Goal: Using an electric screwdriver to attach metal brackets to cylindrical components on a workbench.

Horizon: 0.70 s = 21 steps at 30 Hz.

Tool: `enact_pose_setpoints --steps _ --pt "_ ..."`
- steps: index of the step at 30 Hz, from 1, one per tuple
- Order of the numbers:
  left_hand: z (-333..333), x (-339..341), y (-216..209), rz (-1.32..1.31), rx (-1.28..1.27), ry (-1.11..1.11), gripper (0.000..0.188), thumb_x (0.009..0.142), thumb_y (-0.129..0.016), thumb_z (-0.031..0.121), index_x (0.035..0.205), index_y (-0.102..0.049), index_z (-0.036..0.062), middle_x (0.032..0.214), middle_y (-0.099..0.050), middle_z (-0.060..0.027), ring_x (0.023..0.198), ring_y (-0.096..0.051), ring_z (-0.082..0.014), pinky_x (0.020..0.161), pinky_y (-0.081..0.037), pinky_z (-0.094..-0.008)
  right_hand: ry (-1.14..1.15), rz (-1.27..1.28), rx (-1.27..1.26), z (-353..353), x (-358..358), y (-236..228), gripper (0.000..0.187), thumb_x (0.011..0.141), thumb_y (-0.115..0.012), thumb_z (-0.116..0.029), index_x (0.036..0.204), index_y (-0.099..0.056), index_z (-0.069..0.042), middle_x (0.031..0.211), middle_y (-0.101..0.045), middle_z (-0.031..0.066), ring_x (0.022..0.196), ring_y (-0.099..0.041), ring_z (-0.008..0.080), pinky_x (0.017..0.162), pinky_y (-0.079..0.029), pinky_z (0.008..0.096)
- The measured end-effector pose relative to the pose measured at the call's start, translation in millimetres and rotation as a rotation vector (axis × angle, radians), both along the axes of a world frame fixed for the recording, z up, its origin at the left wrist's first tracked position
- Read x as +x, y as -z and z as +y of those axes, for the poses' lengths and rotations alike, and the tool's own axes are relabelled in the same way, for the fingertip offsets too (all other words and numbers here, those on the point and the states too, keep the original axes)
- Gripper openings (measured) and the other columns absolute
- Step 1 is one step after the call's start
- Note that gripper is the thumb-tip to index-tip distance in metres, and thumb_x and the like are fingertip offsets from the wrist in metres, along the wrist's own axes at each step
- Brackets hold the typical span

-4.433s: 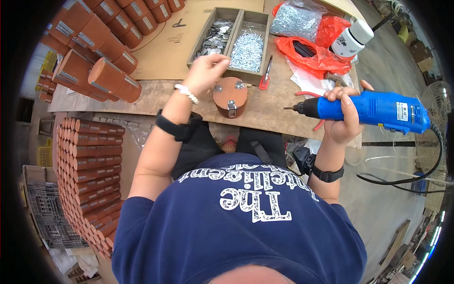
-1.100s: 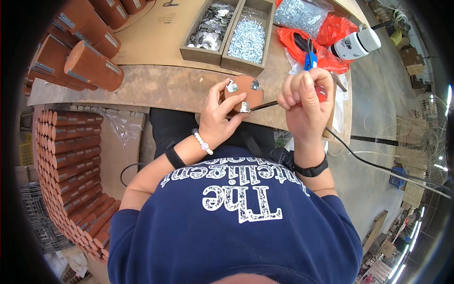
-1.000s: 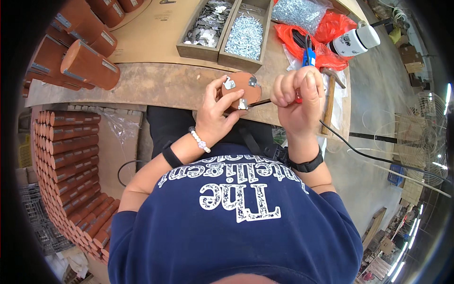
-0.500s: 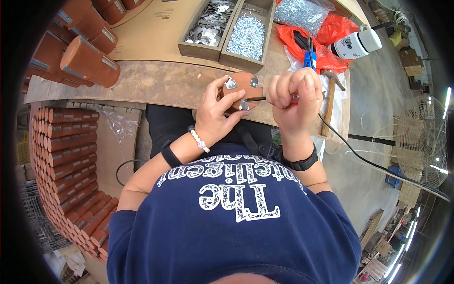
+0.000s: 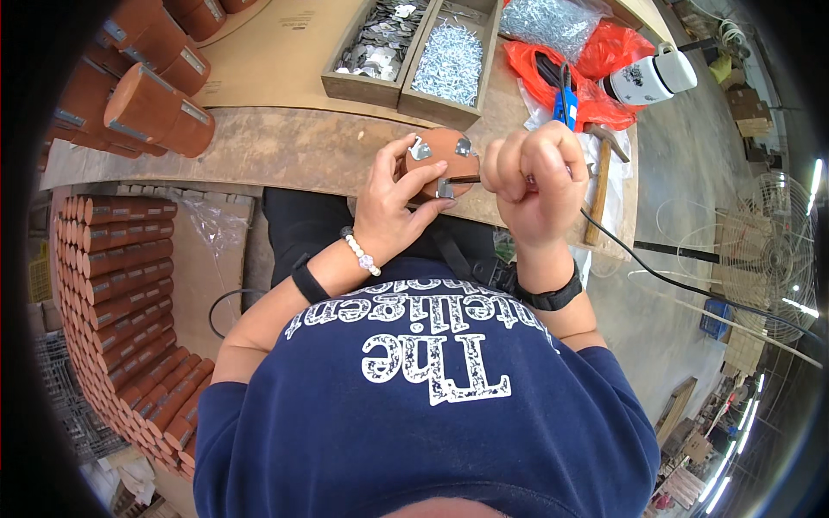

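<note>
My left hand [image 5: 390, 205] is wrapped around a round reddish-brown piece [image 5: 442, 155] at the near edge of the workbench. Three small shiny metal clips show on its upward face, and my left thumb lies beside the lowest clip [image 5: 445, 187]. A fist made by my right hand [image 5: 537, 173] grips a hand tool that looks like a screwdriver [image 5: 467, 179]. Its dark shaft points left, with the tip at that lowest clip; the fingers hide nearly all of the handle.
Wooden boxes of flat metal clips [image 5: 380, 59] and screws [image 5: 447, 65] stand ahead. At the right lie a hammer [image 5: 598, 194], red plastic bags [image 5: 596, 95] and a white bottle [image 5: 648, 79]. Reddish-brown cylinders [image 5: 142, 108] fill the far left, with more stacked below [image 5: 129, 285].
My right fist has turned slightly and shifted a little to the left with the tool. The left hand keeps its hold on the round piece, and the whole view has shifted slightly.
</note>
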State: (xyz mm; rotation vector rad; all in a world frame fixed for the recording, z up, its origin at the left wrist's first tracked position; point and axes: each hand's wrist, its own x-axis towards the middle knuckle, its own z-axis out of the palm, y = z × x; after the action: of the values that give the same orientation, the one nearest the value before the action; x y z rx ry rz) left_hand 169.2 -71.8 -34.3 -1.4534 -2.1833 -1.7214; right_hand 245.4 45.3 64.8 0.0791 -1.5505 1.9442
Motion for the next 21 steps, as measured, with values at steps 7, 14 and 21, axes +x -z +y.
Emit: enact_pose_setpoints --steps 7,14,21 --pt "-1 0 -1 -0.016 0.01 0.005 0.043 0.058 -0.075 0.015 0.098 -0.06 0.0128 0.115 -0.041 -0.0155 0.098 -0.048 -0.0299 0.079 -0.044 -0.0343 -0.132 -0.183 0.011 8 -2 -12 0.016 0.077 -0.044 -0.01 0.064 -0.037 -0.004 0.047 -0.036 0.0024 0.041 -0.028 0.0097 0.041 -0.023 0.0249" --pt "-1 -3 -10 0.05 0.026 0.006 0.037 0.059 -0.074 0.015 0.092 -0.061 0.0088 0.117 -0.04 -0.0161 0.1 -0.048 -0.0311 0.082 -0.043 -0.0368 -0.272 -0.202 0.209 16 -6 -15 0.012 0.076 -0.049 -0.011 0.07 -0.044 -0.001 0.059 -0.043 0.0019 0.053 -0.037 0.0079 0.049 -0.03 0.0225" --pt "-3 -7 -16 0.189 -0.009 0.031 0.033 0.058 -0.074 0.013 0.087 -0.06 0.0068 0.11 -0.048 -0.0161 0.097 -0.05 -0.0308 0.077 -0.043 -0.0358 0.128 -0.401 0.271 -10 -5 -45 0.019 0.083 -0.045 -0.007 0.101 -0.046 0.0 0.065 -0.048 0.0011 0.057 -0.045 0.0069 0.053 -0.036 0.0189"
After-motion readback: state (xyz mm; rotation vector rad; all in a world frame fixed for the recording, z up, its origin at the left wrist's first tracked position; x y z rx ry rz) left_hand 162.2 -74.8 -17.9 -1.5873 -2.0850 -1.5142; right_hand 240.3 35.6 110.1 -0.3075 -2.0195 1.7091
